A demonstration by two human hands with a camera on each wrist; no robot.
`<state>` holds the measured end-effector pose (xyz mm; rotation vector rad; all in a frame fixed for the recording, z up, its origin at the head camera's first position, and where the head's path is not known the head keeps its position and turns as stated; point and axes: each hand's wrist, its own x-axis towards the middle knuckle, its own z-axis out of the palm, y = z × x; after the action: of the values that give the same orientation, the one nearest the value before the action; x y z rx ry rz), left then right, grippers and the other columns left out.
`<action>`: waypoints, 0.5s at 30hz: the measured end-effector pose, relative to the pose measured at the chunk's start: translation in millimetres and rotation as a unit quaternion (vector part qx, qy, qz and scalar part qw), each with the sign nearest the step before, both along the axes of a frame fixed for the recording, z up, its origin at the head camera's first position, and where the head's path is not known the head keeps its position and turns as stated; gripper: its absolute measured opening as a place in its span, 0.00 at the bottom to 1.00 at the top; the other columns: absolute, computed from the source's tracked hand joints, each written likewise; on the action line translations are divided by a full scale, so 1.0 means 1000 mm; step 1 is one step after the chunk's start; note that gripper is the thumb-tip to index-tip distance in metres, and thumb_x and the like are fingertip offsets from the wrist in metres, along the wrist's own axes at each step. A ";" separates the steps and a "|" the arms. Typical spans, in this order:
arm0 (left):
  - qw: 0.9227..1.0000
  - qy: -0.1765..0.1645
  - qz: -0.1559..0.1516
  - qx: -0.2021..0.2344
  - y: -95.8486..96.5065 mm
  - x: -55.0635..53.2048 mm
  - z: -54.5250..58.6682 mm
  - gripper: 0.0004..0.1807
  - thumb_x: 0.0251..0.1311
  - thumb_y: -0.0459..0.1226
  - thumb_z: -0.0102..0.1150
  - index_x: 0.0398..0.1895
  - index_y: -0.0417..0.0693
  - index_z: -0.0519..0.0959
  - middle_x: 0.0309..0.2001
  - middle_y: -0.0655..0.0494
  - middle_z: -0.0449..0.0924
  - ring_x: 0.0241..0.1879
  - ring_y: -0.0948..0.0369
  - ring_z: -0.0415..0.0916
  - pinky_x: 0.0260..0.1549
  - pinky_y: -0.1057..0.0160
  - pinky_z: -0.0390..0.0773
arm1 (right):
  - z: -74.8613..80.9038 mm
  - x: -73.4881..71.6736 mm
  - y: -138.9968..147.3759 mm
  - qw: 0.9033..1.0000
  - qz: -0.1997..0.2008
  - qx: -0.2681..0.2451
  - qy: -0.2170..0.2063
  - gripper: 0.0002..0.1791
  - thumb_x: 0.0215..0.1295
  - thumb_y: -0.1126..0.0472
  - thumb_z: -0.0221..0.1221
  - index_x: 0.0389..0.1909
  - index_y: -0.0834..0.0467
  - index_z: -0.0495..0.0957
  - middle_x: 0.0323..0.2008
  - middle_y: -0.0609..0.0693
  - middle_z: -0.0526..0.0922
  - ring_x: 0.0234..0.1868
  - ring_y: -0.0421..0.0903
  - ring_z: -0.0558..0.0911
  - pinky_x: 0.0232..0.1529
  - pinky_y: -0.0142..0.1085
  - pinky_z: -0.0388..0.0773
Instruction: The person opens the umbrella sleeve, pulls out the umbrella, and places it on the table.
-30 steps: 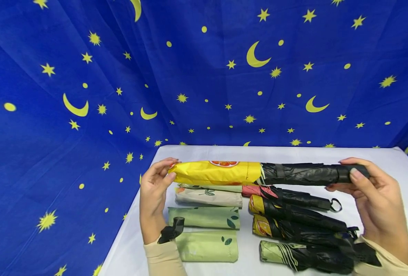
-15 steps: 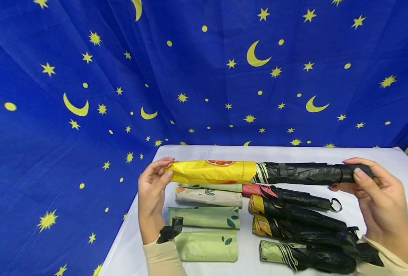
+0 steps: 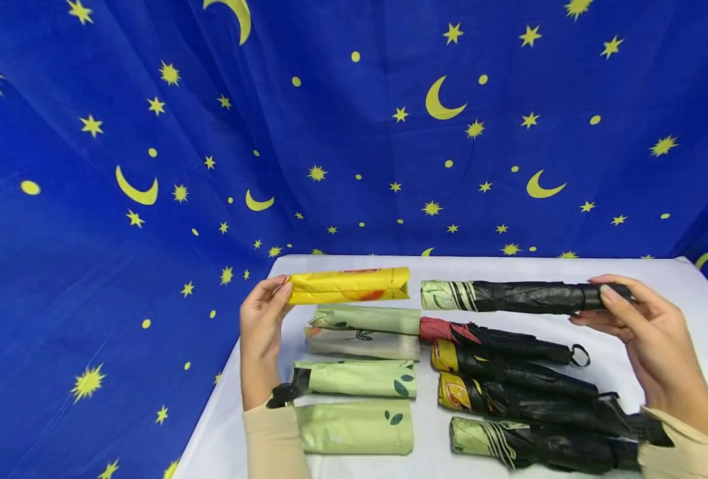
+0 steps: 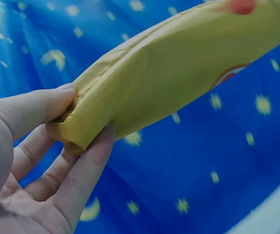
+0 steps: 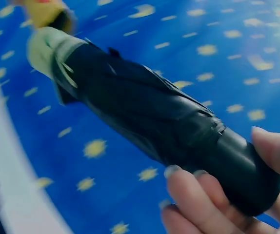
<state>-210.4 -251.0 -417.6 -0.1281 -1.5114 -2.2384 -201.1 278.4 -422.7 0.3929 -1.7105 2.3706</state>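
My left hand (image 3: 262,326) pinches the closed end of a yellow umbrella sleeve (image 3: 348,286) printed with orange slices. In the left wrist view the thumb and fingers squeeze the sleeve's tip (image 4: 76,129). My right hand (image 3: 650,326) grips the black handle of a folded umbrella (image 3: 528,297), black with a pale green, white-striped tip. Sleeve and umbrella are held above the table, apart, with a small gap between the sleeve's mouth and the umbrella's green tip. The right wrist view shows fingers and thumb around the handle (image 5: 247,170).
On the white table (image 3: 204,459) lie several sleeves in a left column, among them a green sleeve (image 3: 356,427). Folded umbrellas lie at right: one red-tipped (image 3: 510,341), two yellow-tipped, one green-tipped (image 3: 533,444). A blue star-patterned cloth (image 3: 354,133) hangs behind and left.
The umbrella has come fully out of the yellow sleeve, baring its green tip. A gap has opened between them. The left hand still holds the sleeve, the right hand the umbrella.
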 end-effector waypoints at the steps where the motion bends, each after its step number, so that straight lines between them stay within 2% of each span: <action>1: 1.000 -0.022 0.003 -0.005 -0.003 -0.008 -0.003 0.09 0.66 0.23 0.61 0.39 0.43 0.85 0.44 0.49 0.82 0.42 0.59 0.81 0.42 0.63 0.85 | -0.004 -0.005 0.001 1.000 -0.001 0.016 -0.015 0.14 0.77 0.72 0.52 0.59 0.71 0.74 0.41 0.56 0.89 0.32 0.52 0.90 0.37 0.38 0.86; 5: 0.994 -0.101 -0.005 -0.028 -0.013 -0.046 -0.021 0.05 0.66 0.26 0.65 0.42 0.42 0.84 0.42 0.52 0.83 0.41 0.60 0.81 0.44 0.64 0.84 | -0.023 -0.028 0.001 0.995 0.001 0.068 -0.076 0.14 0.75 0.66 0.58 0.57 0.65 0.77 0.36 0.55 0.90 0.32 0.51 0.90 0.36 0.39 0.86; 8: 0.985 -0.163 -0.018 -0.050 -0.015 -0.070 -0.035 0.08 0.66 0.29 0.66 0.47 0.39 0.83 0.43 0.55 0.84 0.40 0.62 0.82 0.43 0.65 0.84 | -0.038 -0.043 -0.003 0.987 0.018 0.087 -0.132 0.18 0.74 0.60 0.61 0.59 0.63 0.74 0.34 0.56 0.90 0.33 0.51 0.90 0.38 0.40 0.86; 12: 0.964 -0.239 -0.030 -0.117 -0.009 -0.089 -0.052 0.17 0.66 0.34 0.68 0.55 0.35 0.81 0.46 0.53 0.85 0.39 0.61 0.83 0.48 0.58 0.84 | -0.058 -0.055 -0.005 0.969 0.048 0.127 -0.205 0.20 0.75 0.51 0.60 0.60 0.56 0.72 0.36 0.56 0.90 0.38 0.52 0.90 0.42 0.40 0.86; 15: 0.937 -0.264 -0.012 -0.229 -0.003 -0.095 -0.061 0.19 0.66 0.40 0.69 0.56 0.37 0.83 0.47 0.48 0.86 0.42 0.57 0.83 0.52 0.51 0.82 | -0.070 -0.060 -0.004 0.952 0.058 0.197 -0.228 0.27 0.75 0.45 0.59 0.65 0.56 0.70 0.38 0.57 0.90 0.41 0.52 0.89 0.45 0.40 0.86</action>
<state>-305.4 -253.7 -478.4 0.3494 -2.3077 -1.9836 -261.4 273.9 -492.8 -0.0121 -2.4459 2.3162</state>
